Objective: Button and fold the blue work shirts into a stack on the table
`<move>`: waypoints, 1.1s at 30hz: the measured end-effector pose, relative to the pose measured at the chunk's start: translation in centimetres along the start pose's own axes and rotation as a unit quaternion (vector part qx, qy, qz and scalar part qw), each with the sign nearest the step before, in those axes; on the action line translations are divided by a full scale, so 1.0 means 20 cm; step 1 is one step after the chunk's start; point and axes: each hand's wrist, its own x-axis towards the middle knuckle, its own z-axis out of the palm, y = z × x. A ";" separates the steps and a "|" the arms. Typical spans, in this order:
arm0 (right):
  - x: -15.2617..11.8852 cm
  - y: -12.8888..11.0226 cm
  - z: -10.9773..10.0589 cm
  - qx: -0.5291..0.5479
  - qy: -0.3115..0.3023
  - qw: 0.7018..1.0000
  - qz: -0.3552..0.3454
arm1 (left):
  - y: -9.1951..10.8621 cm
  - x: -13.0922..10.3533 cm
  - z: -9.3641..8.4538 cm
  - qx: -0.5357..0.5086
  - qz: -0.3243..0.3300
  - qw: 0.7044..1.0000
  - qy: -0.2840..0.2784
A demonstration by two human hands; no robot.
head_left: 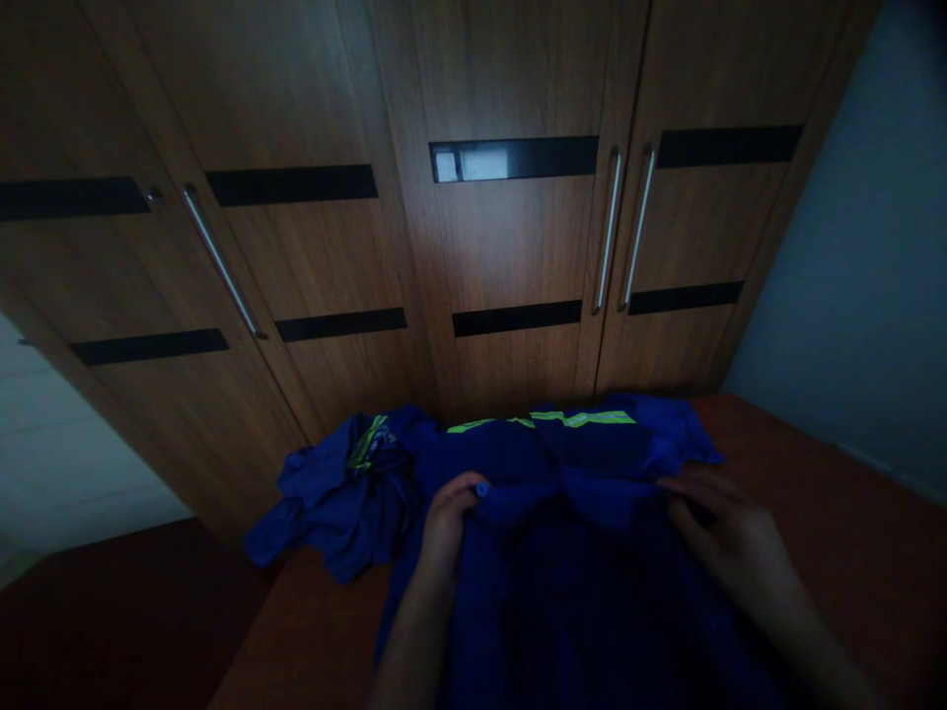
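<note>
Dark blue work trousers [480,582] lie spread toward me, their waistband edge running between my two hands. At the left end of that edge is a small blue button [482,489]. My left hand [448,523] pinches the waistband right beside the button. My right hand [729,528] has thumb and fingers closed on the other end of the edge. Beyond the waistband lies more blue work clothing [488,454] with yellow-green reflective strips [592,418]. Deep shadow hides the folds of the lower part.
A crumpled blue garment [355,503] with a reflective strip lies to the left. Everything rests on a reddish-brown surface [836,532]. Behind it stands a wooden wardrobe [510,237] with long metal handles [608,232]. A pale wall [850,296] borders the right side.
</note>
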 end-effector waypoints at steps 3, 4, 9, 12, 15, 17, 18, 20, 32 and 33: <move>-0.02 0.06 0.05 -0.029 -0.043 0.999 -0.010 | -0.05 0.02 -0.03 0.201 0.005 0.979 -0.017; -0.03 0.08 0.08 -0.045 -0.069 0.996 -0.012 | -0.07 0.02 -0.03 0.243 0.005 0.970 -0.020; -0.11 0.12 0.21 -0.130 -0.209 0.969 -0.018 | -0.15 -0.01 0.02 0.382 -0.021 0.924 -0.015; -0.11 0.04 0.21 -0.150 -0.200 0.968 -0.033 | -0.12 -0.04 0.04 0.445 0.017 0.895 -0.022; -0.08 -0.11 0.19 -0.089 -0.200 0.973 -0.073 | -0.06 -0.07 0.09 0.458 0.152 0.875 -0.040; -0.07 -0.20 0.21 -0.042 -0.208 0.973 -0.090 | -0.04 -0.09 0.14 0.422 0.217 0.878 -0.061; -0.07 -0.23 0.23 -0.028 -0.209 0.973 -0.098 | -0.04 -0.10 0.17 0.407 0.229 0.881 -0.076; -0.07 -0.27 0.29 -0.021 -0.203 0.973 -0.106 | -0.06 -0.12 0.23 0.404 0.224 0.881 -0.099; -0.12 -0.20 0.52 -0.052 -0.160 0.981 -0.096 | -0.23 -0.08 0.31 0.458 0.164 0.864 -0.130; -0.12 -0.20 0.53 -0.043 -0.158 0.982 -0.098 | -0.23 -0.09 0.31 0.451 0.166 0.868 -0.125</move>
